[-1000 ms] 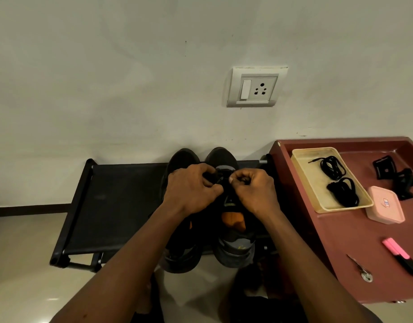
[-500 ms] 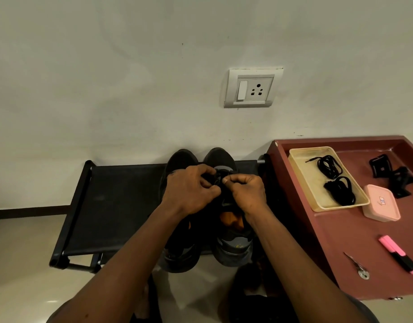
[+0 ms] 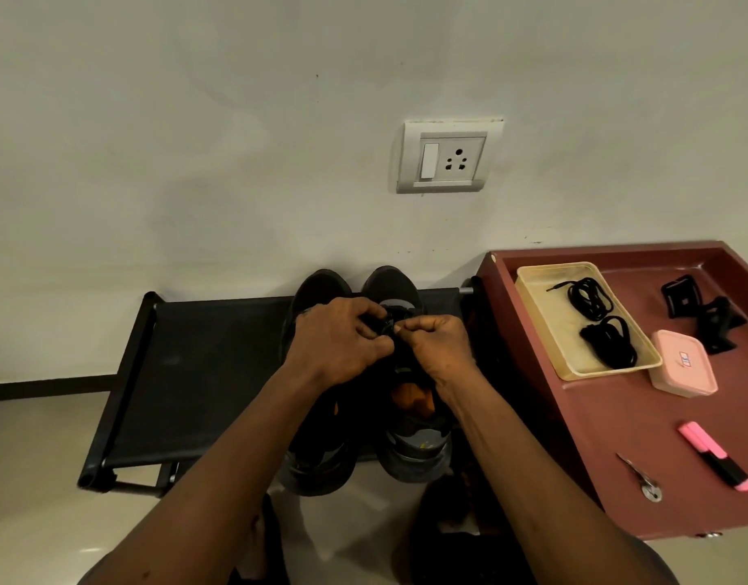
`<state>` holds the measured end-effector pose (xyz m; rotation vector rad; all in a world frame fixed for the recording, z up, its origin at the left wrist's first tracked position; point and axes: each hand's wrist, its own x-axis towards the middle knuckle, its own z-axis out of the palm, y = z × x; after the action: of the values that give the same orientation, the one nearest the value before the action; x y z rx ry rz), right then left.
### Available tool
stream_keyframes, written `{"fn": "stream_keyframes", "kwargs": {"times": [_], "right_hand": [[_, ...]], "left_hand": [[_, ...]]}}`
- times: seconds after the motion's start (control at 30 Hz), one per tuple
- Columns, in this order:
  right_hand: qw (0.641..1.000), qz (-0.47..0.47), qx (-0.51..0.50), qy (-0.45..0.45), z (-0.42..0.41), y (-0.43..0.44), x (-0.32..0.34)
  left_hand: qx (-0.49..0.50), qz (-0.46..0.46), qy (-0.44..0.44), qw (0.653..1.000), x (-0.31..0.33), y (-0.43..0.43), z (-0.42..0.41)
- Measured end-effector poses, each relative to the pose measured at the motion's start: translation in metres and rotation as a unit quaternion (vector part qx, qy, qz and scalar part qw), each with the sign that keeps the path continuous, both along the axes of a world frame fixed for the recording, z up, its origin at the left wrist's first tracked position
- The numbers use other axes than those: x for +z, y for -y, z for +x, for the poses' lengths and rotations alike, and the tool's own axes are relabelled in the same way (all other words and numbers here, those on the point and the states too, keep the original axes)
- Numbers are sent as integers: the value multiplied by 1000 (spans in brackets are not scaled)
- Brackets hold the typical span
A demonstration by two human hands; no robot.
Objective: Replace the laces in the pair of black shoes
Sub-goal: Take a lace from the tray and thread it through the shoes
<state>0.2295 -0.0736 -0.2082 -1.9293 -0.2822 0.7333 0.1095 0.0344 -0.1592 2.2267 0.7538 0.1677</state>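
Two black shoes stand side by side on a black fabric rack (image 3: 203,373), toes to the wall. The left shoe (image 3: 317,462) is partly hidden under my left forearm. The right shoe (image 3: 418,445) has an orange lining. My left hand (image 3: 334,344) and my right hand (image 3: 440,348) meet over the right shoe's front eyelets, both pinching its black lace (image 3: 389,327). Two coiled black laces (image 3: 590,297) (image 3: 609,342) lie in a cream tray (image 3: 533,274) on the maroon table.
The maroon table (image 3: 609,437) at right carries a pink box (image 3: 682,363), black clips (image 3: 701,312), a pink highlighter (image 3: 714,456) and small scissors (image 3: 640,479). A wall socket (image 3: 448,156) sits above the shoes. Pale floor lies to the left.
My right hand has slid left and closed up against my left hand over the lace. The view shifted slightly.
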Motion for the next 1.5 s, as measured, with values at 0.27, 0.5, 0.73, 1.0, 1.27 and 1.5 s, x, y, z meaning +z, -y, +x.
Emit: {"fn": "stream_keyframes", "kwargs": {"times": [0.27, 0.5, 0.73, 1.0, 1.27, 1.5], "right_hand": [[1000, -7, 18, 22, 5, 1, 3], [996, -45, 36, 65, 4, 4, 9], [978, -131, 60, 152, 3, 7, 20], [969, -151, 56, 188, -1, 5, 21], [966, -148, 44, 206, -4, 5, 19], [973, -125, 47, 188, -2, 6, 20]], "left_hand": [[2, 68, 31, 997, -7, -8, 3], [-6, 197, -20, 980, -13, -5, 19], [19, 260, -31, 965, -15, -6, 18], [166, 187, 94, 964, -4, -25, -5], [381, 49, 193, 903, 4, -47, -17], [244, -460, 393, 758, 12, -26, 9]]}}
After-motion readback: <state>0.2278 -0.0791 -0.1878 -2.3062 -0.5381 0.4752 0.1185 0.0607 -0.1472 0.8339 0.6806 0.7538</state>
